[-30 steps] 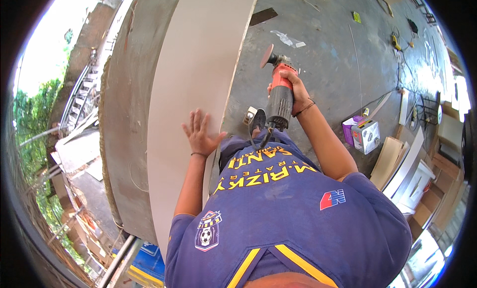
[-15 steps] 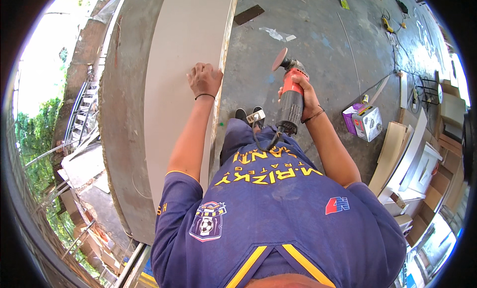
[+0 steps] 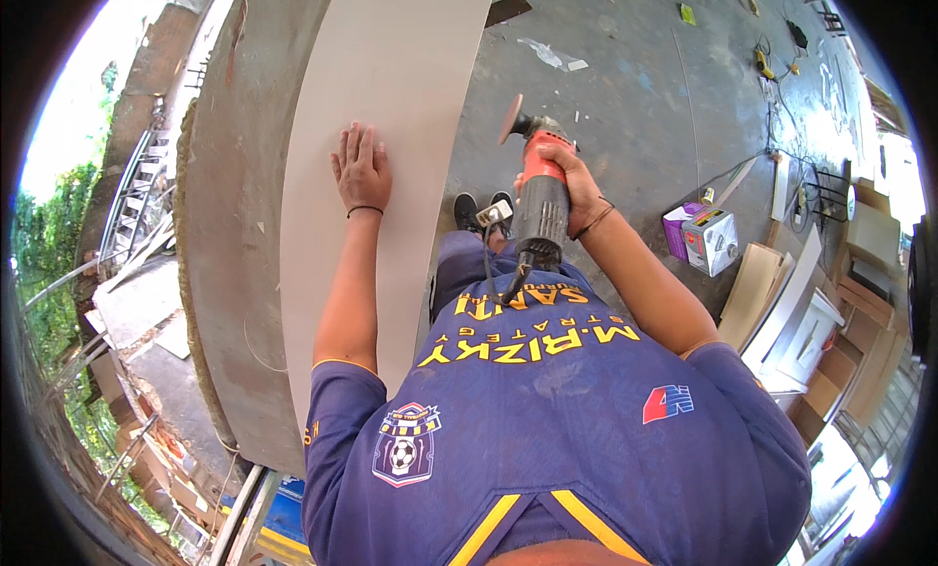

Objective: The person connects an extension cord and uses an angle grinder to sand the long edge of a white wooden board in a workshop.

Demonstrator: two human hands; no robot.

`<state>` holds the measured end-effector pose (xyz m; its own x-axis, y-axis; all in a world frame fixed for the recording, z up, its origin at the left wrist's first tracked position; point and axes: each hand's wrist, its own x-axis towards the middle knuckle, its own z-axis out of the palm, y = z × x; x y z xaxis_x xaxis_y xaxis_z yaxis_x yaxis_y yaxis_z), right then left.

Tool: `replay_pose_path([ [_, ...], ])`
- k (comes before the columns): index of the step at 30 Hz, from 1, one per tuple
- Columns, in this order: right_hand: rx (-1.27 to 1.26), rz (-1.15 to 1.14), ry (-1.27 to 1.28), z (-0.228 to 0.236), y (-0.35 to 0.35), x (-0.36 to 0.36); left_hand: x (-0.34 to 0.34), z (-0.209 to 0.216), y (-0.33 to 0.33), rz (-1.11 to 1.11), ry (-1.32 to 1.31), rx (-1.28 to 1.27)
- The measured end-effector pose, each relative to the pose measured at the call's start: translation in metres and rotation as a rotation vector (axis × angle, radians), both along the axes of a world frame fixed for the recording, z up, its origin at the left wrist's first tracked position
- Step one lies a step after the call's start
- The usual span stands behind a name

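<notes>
Taking clock directions from the middle of the head view, the red-and-black angle grinder (image 3: 543, 200) is close in at one o'clock, gripped around its red body by the right hand (image 3: 572, 180), whose fingers are wrapped closed about it. The grinder's reddish-brown sanding disc (image 3: 510, 119) stands at the tool's far end, toward twelve o'clock, tilted on edge, with a strip of concrete floor (image 3: 625, 126) showing between it and the panel. The left hand (image 3: 363, 175) is open, palm down and fingers straight and nearly together, resting on the smooth pale panel (image 3: 391, 68) between ten and eleven o'clock. This long panel runs from eleven o'clock down to eight, lying over a rough grey slab (image 3: 230, 244) at nine. From the grinder's rear a black cord (image 3: 519, 276) drops toward the navy shirt (image 3: 547, 390); near it, a white socket block (image 3: 495, 213) shows just by the dark shoes (image 3: 467, 212); whether it hangs or lies is unclear. On the floor, a dark strip (image 3: 507, 10) lies at twelve o'clock, a clear plastic scrap (image 3: 543, 53) between twelve and one, and a purple-and-white carton (image 3: 705, 240) at three, with leaning boards (image 3: 752, 297) beyond it toward half past three.
</notes>
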<state>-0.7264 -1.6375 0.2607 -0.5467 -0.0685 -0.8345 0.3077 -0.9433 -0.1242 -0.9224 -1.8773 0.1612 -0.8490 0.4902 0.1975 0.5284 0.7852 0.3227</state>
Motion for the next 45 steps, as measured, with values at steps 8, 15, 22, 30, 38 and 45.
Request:
replay_pose_path([
  [8, -0.010, 0.119, -0.053, 0.015, -0.051, -0.023, 0.000, 0.001, 0.001, 0.027, -0.005, 0.024],
  [15, 0.043, 0.147, -0.076, 0.009, -0.064, -0.031, 0.001, 0.002, 0.003, 0.045, 0.017, 0.004],
  [22, 0.033, 0.122, -0.114, 0.004, -0.063, -0.034, 0.002, 0.003, 0.005, 0.035, 0.016, -0.026],
  [30, 0.096, 0.165, -0.081, 0.003, -0.053, -0.041, 0.002, 0.003, 0.005, 0.036, 0.038, -0.049],
  [38, 0.117, 0.167, -0.087, -0.001, -0.033, -0.056, 0.002, 0.004, 0.008, 0.046, 0.018, -0.062],
  [45, 0.129, 0.124, -0.058, -0.006, -0.011, -0.073, 0.002, 0.007, 0.007, 0.040, -0.030, -0.137],
])
